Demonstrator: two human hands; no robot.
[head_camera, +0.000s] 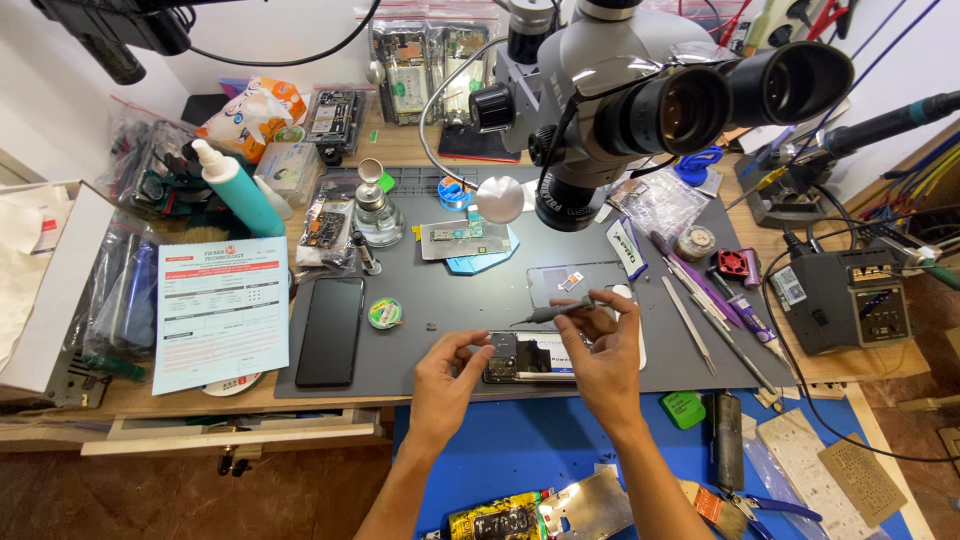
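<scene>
Cluttered bench (420, 300): our left hand (447, 377) pinches the stiff, fragile phone (530, 358) by its edge; right hand (603, 362) grips a screwdriver (555, 312).

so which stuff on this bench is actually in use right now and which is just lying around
In use:
- left hand steadying the opened phone
- right hand holding a slim grey tool over it
- grey work mat

Lying about:
- black phone
- teal bottle
- printed form
- tweezers
- microscope
- soldering station

Both forearms reaching forward, left hand (445, 375) fingers curled in a pinch, right hand (603, 355) gripping, fingertips raised
</scene>
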